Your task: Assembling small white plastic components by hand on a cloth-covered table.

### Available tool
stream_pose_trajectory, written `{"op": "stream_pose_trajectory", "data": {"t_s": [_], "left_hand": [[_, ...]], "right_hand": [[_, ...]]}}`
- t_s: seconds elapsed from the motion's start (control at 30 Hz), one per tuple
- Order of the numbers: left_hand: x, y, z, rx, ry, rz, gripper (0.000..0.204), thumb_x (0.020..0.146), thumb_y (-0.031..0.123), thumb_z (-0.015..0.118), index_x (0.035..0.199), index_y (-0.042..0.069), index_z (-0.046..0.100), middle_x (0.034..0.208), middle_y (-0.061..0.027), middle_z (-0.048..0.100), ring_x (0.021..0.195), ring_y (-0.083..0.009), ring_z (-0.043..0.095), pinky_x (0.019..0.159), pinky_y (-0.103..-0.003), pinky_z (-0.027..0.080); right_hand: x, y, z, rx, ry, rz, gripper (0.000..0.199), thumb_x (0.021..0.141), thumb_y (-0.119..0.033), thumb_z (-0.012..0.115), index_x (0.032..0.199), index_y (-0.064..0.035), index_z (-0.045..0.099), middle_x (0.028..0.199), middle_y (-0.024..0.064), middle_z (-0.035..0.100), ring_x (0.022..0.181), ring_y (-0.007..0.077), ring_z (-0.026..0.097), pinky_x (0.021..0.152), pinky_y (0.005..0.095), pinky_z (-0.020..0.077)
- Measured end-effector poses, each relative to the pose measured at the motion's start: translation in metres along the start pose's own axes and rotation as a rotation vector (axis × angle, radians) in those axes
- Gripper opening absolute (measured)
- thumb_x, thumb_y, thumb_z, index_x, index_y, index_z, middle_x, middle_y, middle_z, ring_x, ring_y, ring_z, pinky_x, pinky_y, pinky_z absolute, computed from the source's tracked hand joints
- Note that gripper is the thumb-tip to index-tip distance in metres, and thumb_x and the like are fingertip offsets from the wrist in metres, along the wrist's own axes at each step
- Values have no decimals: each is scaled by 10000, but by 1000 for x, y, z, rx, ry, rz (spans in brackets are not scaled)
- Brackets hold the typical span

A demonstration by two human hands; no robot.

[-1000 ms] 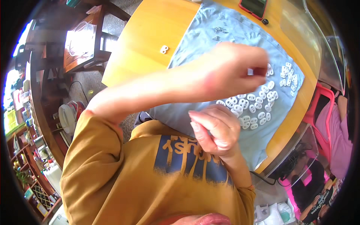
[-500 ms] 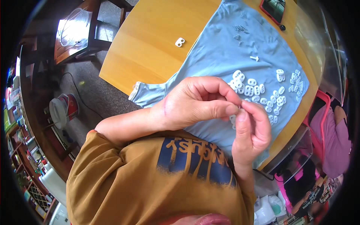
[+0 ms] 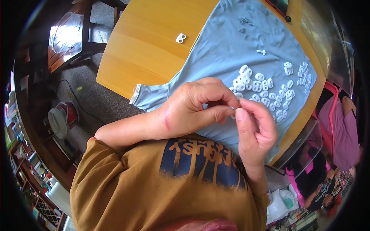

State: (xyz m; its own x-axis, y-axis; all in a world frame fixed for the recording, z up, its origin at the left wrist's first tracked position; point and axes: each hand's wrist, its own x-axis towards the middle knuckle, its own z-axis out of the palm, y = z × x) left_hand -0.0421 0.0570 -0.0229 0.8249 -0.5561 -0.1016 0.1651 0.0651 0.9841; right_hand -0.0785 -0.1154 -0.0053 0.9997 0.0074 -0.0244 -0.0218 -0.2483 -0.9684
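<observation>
My left hand (image 3: 202, 102) and my right hand (image 3: 256, 131) meet fingertip to fingertip above the near part of a light blue garment (image 3: 216, 61). Both are closed in a pinch, thumbs against forefingers. Whatever sits between the tips is too small and covered to name. Just beyond the fingers lie several white plastic two-hole pieces (image 3: 256, 85), some heaped, others spread toward the right. A white T-shaped piece (image 3: 261, 52) rests farther off on the cloth. Small grey screw-like pieces (image 3: 244, 21) are scattered near its far end.
The garment covers part of a yellow wooden table (image 3: 146, 46), where one white two-hole piece (image 3: 180, 37) lies alone. Smaller white pieces (image 3: 304, 79) cluster by the right edge. A red-edged phone (image 3: 279, 4) is at the far right. A person in a purple sleeve (image 3: 343, 134) sits at right.
My joined fingertips have shifted slightly left, and the right fingers have turned a little. The whole view has moved slightly; the pieces on the cloth look unchanged.
</observation>
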Motion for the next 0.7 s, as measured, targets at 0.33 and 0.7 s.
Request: {"op": "stream_pose_trajectory", "data": {"t_s": [0.33,0.7], "left_hand": [[10,2,-7,-586,207,-116,135,826,114,638,925,34,594,816,9,548,668,-64,476,583,-200,400],[13,-12,-16,-636,260,-141,126,836,117,623,932,44,588,774,6,537,623,-62,461,537,-193,382]], "right_hand": [[76,2,-10,-213,113,-177,128,814,-45,617,934,-1,627,793,38,611,715,88,561,647,222,445],[129,24,-6,-917,-83,-602,113,741,-40,611,853,-49,631,819,79,591,778,258,566,690,350,456]]}}
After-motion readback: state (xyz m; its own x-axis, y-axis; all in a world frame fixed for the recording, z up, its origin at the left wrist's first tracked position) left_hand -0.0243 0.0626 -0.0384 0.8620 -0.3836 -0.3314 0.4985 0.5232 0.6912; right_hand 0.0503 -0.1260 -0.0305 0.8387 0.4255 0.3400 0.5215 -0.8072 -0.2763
